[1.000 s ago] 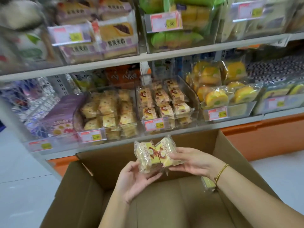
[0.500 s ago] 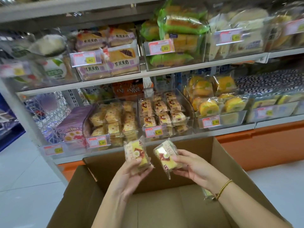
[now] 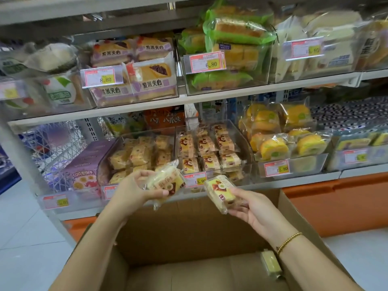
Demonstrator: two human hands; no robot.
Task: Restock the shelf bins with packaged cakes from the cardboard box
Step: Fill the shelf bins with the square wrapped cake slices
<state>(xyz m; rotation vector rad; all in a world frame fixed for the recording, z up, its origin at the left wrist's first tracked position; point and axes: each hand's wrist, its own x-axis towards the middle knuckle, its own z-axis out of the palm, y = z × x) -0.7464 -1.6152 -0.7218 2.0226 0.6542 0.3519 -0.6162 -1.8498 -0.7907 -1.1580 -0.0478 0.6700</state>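
Observation:
My left hand (image 3: pixel 134 192) grips one wrapped yellow cake (image 3: pixel 165 179) raised in front of the lower shelf. Beside it, my right hand (image 3: pixel 249 206) holds a second wrapped cake (image 3: pixel 219 191) just below the price tag of a clear bin (image 3: pixel 245 143). That bin holds several cakes of the same kind in rows. Under both arms stands the open cardboard box (image 3: pixel 189 232). One more cake packet (image 3: pixel 270 265) lies inside it by the right wall, close to my right wrist.
Left of that bin is another clear bin of pale square cakes (image 3: pixel 136 156), and a purple box (image 3: pixel 88 164) beyond it. To the right sit yellow roll cakes (image 3: pixel 281 143). The upper shelf (image 3: pixel 231 93) carries larger packaged cakes. An orange base (image 3: pixel 336 202) runs under the shelves.
Both hands have risen from over the box toward the lower shelf and moved apart, each with one cake. The view has tilted upward, showing more of the upper shelf.

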